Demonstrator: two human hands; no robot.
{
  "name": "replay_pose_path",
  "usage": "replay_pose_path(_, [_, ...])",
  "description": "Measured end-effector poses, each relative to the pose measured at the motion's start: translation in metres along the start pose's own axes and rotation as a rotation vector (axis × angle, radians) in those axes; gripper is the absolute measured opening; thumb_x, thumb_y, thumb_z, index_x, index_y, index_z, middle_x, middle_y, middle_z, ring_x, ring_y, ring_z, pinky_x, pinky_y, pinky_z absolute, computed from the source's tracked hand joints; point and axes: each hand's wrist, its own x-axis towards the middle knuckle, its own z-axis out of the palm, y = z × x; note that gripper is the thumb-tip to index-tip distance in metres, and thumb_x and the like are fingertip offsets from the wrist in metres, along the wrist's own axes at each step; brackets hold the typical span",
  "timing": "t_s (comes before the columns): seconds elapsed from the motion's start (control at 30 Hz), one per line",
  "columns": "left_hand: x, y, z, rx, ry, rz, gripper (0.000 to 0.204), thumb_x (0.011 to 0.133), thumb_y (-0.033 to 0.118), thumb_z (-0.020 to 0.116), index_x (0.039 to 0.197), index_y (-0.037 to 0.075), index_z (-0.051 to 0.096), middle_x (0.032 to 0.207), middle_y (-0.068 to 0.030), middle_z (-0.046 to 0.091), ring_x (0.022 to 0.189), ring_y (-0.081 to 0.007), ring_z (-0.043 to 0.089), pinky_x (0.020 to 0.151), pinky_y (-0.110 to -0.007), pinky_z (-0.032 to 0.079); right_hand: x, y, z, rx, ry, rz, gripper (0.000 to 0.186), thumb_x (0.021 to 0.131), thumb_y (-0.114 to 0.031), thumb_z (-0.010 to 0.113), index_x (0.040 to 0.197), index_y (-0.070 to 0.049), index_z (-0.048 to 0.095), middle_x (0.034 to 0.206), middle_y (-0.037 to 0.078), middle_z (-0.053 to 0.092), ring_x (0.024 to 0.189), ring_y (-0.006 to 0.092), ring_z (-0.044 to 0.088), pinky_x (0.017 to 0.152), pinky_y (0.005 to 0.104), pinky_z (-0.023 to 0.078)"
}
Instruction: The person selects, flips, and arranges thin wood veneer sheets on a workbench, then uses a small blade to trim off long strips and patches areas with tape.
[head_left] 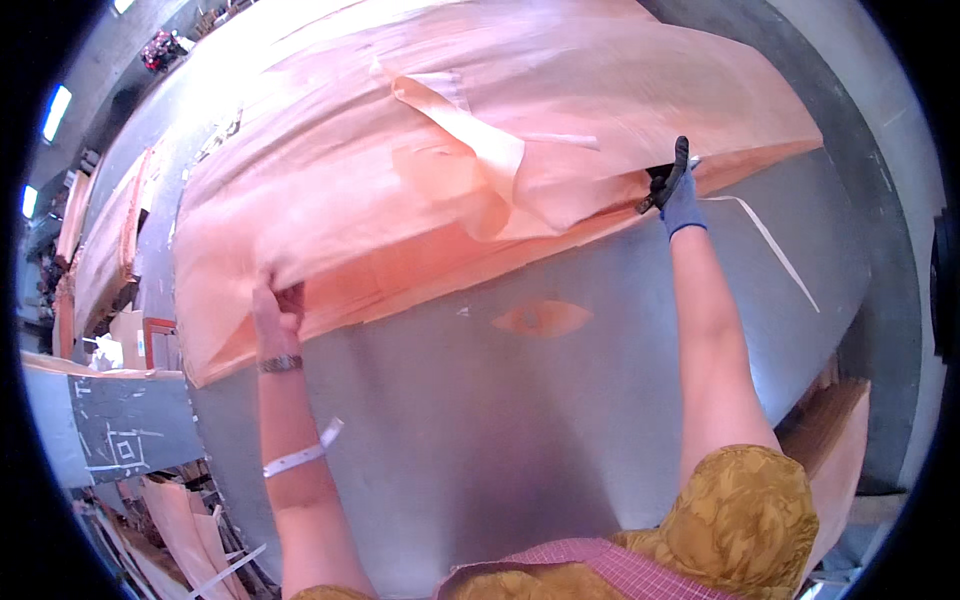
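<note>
A broad, thin, pinkish wood veneer sheet lies over other sheets on the grey table. My left hand, bare with a watch at the wrist, is closed on its raised near edge at the left. Farther right, my right hand, in a blue glove with black fingers, grips the same edge with its thumb pointing up; its fingers are partly hidden. Between the hands the edge stands lifted, showing the veneer layer beneath. A loose curled veneer strip rests on top of the sheet.
A lens-shaped veneer scrap lies on the table near me. White tape trails off the stack at the right, and another tape piece sticks to my left forearm. Veneer stacks stand at the left; another pile is at lower right.
</note>
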Motion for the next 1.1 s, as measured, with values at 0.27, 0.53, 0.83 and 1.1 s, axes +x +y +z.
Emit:
replay_pose_path(0.27, [-0.016,-0.026,-0.037,-0.079,0.163,0.053,0.020,0.098,0.020,0.054,0.112,0.006,0.059,0.108,-0.0095,0.068,0.095,-0.0235,0.069,0.077,-0.037,0.062,0.021,-0.005,0.005,-0.101,0.099,-0.085,0.032,0.085,-0.034,0.072,0.081,-0.011,0.051,0.056,0.008,0.044,0.042,0.0261,0.045,0.034,0.0494,0.040])
replay_pose_path(0.53, [-0.033,-0.019,-0.013,-0.051,0.177,0.062,0.023,0.099,0.024,0.054,0.111,0.006,0.060,0.108,-0.0091,0.068,0.096,-0.0226,0.068,0.078,-0.037,0.062,0.023,-0.016,-0.005,-0.060,0.070,-0.028,0.031,0.082,-0.027,0.077,0.077,-0.015,0.049,0.057,0.002,0.043,0.041,0.0192,0.041,0.037,0.0374,0.032])
replay_pose_path(0.83, [-0.060,-0.047,0.011,-0.060,0.193,0.071,0.025,0.100,0.024,0.052,0.116,0.006,0.058,0.112,-0.0072,0.067,0.100,-0.0190,0.066,0.080,-0.033,0.059,0.058,-0.018,0.002,0.009,-0.065,0.024,0.023,0.085,-0.022,0.075,0.078,-0.016,0.053,0.059,0.000,0.052,0.041,0.0137,0.045,0.035,0.0285,0.035])
replay_pose_path(1.1, [-0.084,-0.089,0.024,-0.067,0.288,-0.012,0.030,0.102,0.030,0.048,0.120,0.008,0.057,0.118,-0.0050,0.064,0.107,-0.0179,0.062,0.088,-0.034,0.054,0.100,-0.024,0.025,-0.057,-0.184,0.147,0.024,0.087,-0.019,0.072,0.106,-0.009,0.062,0.092,0.007,0.068,0.073,0.0197,0.064,0.064,0.0308,0.055])
